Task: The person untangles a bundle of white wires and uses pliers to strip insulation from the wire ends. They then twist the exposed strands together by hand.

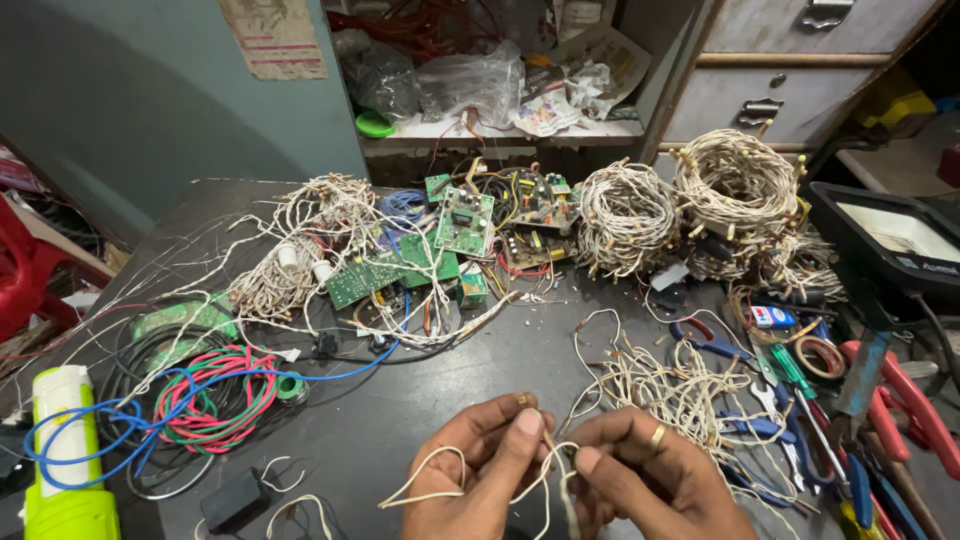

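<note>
Left hand: the left hand (pixel 480 465), at lower centre of the frame, pinches a thin cream light-string wire (pixel 440 480) between thumb and forefinger; the grip is narrow and closed on the strand, probably to keep it taut.

Right hand: the right hand (pixel 650 475), just beside the left and wearing a gold ring (pixel 657 435), nips the same wire near a small bulb or joint; its grip is likewise closed on the strand, fingertips nearly touching the left's.

Wire held: limp, twisted, plastic-sheathed; a loop sags to the lower left, and the other end seems to run into the loose tangle of wire (pixel 670 385) right of centre.

Table: the dark, scuffed table (pixel 400 420) carries everything within arm's reach.

Coiled strings: two neat cream wire coils (pixel 690 205) sit at upper right, wound into rings, apparently so they stay sorted.

Circuit boards: green circuit boards (pixel 430 250) lie flat at upper centre, tangled among pale wires.

Coloured cable: glossy red, green and blue cable loops (pixel 200 400) at left, overlapping.

Torch: a lime-and-white plastic torch (pixel 65 455) stands at the lower left edge.

Tools: pliers and screwdrivers (pixel 820 400) with blue, red and green grips are heaped at right, close to the working hand.

Flood lamp: a black, boxy flood lamp (pixel 890 240) lies at far right.
</note>
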